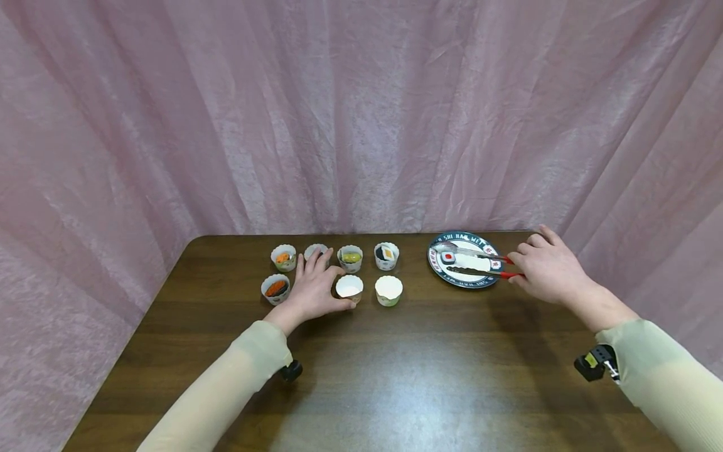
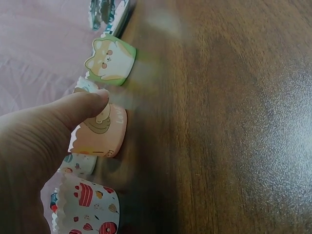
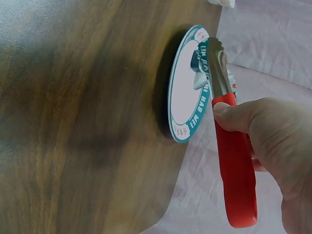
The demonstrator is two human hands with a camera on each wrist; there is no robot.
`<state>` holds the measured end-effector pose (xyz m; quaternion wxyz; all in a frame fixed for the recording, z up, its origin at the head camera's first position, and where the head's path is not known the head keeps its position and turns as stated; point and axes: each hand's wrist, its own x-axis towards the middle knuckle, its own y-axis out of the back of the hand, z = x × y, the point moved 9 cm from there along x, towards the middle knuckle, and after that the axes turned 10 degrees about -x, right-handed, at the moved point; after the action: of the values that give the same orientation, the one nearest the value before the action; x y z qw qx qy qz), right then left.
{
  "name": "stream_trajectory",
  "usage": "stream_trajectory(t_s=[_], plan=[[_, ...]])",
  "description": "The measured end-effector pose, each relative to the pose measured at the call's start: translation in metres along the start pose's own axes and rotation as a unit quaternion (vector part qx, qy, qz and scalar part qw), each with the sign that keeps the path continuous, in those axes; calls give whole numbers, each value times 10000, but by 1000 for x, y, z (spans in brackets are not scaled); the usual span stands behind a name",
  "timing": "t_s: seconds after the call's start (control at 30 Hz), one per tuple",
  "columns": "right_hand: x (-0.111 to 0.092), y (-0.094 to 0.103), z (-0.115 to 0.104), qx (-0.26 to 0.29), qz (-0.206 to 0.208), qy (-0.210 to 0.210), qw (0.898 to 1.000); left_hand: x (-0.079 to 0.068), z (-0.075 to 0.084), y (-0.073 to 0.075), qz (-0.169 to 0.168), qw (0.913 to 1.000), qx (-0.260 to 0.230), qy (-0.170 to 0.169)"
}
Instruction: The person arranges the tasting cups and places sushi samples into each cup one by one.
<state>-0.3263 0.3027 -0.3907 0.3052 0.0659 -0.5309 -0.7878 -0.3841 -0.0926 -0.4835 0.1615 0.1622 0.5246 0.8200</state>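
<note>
My left hand (image 1: 312, 290) has its thumb and index finger at opposite sides of a peach paper cup (image 2: 100, 134), pinching it near the rim. In the head view, that cup's white inside looks bare. A green paper cup (image 1: 388, 291) with a cartoon animal stands to its right. My right hand (image 1: 545, 267) grips red-handled metal tongs (image 3: 234, 165), thumb on one handle. The tongs' arms are spread above a round blue-and-white plate (image 3: 183, 105). A sushi roll piece (image 1: 448, 258) lies between the tips; whether they touch it cannot be told.
Left of my left hand, a cup (image 1: 275, 289) holds orange-topped sushi. Behind stands a row of paper cups, including one with yellow-green food (image 1: 350, 258) and one with black-and-white sushi (image 1: 386, 256). A pink curtain (image 1: 361, 125) hangs behind the wooden table (image 1: 452, 364).
</note>
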Motion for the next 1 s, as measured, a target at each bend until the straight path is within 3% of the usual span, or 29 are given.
stream_trajectory(t_s=[0.63, 1.0], plan=[[20, -19, -4, 71, -938, -162, 9954, 0, -1, -3, -56, 9999, -119, 13], [31, -27, -9, 99, -901, -92, 9958, 2, -1, -4, -52, 10000, -24, -19]])
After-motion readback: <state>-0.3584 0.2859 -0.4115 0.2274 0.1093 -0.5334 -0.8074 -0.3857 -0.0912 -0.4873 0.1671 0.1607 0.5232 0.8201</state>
